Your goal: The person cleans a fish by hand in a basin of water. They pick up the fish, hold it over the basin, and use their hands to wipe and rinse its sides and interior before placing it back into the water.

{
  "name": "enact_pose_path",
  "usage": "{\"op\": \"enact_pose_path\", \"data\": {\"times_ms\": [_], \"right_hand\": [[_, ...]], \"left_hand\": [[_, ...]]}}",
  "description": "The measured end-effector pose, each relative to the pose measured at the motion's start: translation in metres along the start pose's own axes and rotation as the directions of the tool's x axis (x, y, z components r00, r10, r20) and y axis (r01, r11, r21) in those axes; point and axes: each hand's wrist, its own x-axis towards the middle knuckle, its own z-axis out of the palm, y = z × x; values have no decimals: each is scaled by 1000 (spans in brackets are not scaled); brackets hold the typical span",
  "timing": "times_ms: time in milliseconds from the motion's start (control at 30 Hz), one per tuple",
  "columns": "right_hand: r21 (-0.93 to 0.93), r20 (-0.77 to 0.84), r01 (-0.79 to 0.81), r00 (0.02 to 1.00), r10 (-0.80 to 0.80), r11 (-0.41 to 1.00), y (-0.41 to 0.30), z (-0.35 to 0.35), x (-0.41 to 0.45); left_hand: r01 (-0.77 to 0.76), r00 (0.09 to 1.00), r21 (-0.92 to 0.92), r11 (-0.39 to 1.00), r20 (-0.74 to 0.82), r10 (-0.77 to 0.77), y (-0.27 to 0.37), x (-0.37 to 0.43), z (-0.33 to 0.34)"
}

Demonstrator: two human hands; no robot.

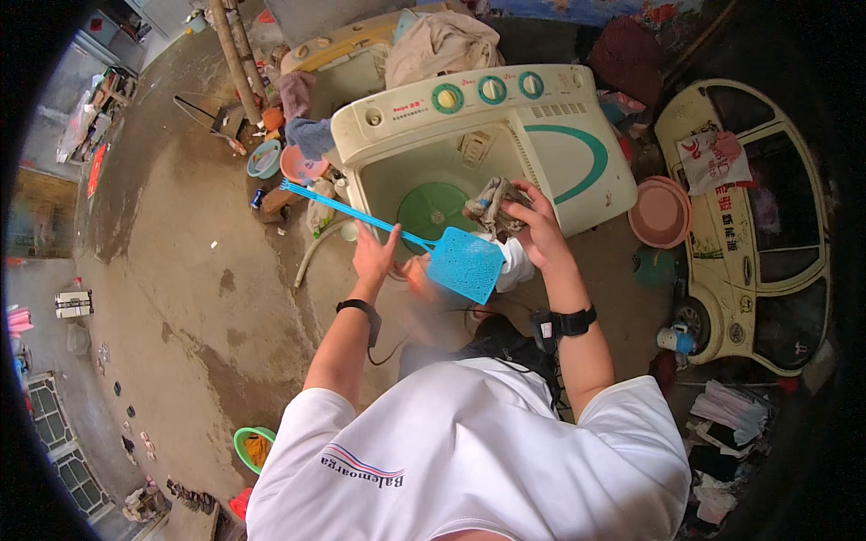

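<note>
My left hand holds the shaft of a blue plastic fly swatter. Its forked handle end points to the upper left, and its flat perforated head lies between my hands. In my right hand is a crumpled, dirty grey cloth, just above the swatter's head. Both hands are at the near side of a twin-tub washing machine. The machine's wash tub stands uncovered, with a green pulsator at its bottom. A white cloth or bag is partly hidden below my right hand.
A pink basin stands right of the machine, near a small cream-coloured car. Left of the machine are a grey drain hose, a light blue basin and a pink basin with blue cloth. Wooden poles stand farther back.
</note>
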Motion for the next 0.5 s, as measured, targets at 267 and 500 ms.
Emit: {"op": "enact_pose_path", "data": {"times_ms": [267,500], "right_hand": [[-87,91,20,996,-12,996,6,40,-25],[-456,150,110,988,-46,883,8,68,-40]], "left_hand": [[-85,994,-61,994,59,89,-26,-3,-11],[-463,849,-44,885,-307,430,2,-37,-69]]}}
